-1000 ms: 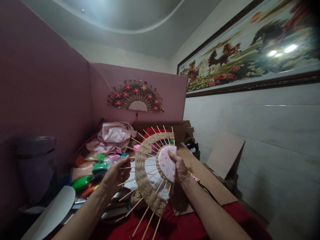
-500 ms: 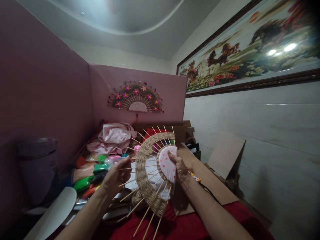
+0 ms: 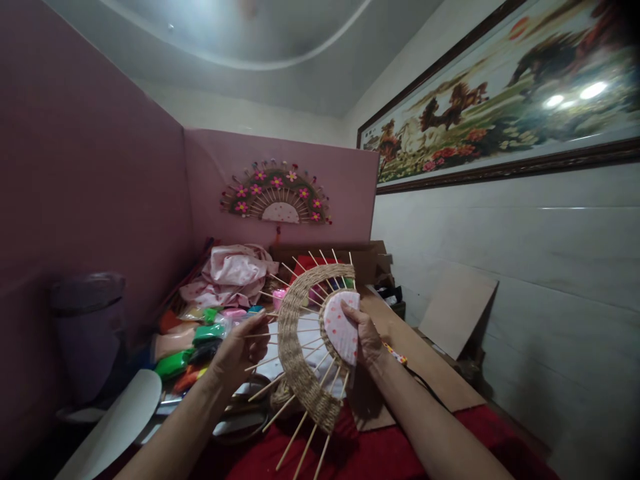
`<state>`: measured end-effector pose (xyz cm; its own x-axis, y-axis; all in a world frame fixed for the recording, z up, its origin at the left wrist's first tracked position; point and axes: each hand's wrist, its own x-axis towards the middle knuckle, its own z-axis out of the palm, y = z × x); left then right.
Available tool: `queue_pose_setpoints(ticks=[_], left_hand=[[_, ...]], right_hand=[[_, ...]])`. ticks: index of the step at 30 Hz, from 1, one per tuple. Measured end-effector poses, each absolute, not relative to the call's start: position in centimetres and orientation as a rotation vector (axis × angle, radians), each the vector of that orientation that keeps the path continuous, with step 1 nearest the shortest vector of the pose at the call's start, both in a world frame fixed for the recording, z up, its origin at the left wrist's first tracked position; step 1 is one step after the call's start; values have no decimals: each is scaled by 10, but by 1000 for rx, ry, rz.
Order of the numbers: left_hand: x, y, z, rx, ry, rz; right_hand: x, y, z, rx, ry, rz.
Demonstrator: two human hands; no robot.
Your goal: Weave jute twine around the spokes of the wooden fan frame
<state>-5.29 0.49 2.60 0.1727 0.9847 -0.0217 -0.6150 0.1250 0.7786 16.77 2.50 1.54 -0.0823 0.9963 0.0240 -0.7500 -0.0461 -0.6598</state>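
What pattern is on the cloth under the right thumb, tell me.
The cloth is whitish with pinkish-red dots; best seen in the head view.

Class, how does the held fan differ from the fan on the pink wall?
The held fan has a plain woven band; the wall fan carries pink flowers. The held fan's flat edge faces right; the wall fan's faces down. Both have half-round spotted centres and radiating sticks.

No words or numbers can be read. On the wide, brown-framed picture of running horses (image 3: 480, 110), above and beyond the right hand (image 3: 369, 335), small dark marks (image 3: 370, 133) stand near the left end, too tiny to decipher.
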Motion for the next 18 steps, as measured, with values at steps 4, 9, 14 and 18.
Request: queue_pose_setpoints(ticks=[4,9,14,18], left_hand=[[-53,6,24,755,642,1282],[-54,6,24,766,630,1279],[-53,5,24,766,664,1301],[-54,2,27,790,667,1256]], right_hand=[[169,26,13,-537,-601,1569],[168,26,15,-539,-578,1583],[169,28,16,-538,-580,1577],[172,27,15,-534,-605,1571]])
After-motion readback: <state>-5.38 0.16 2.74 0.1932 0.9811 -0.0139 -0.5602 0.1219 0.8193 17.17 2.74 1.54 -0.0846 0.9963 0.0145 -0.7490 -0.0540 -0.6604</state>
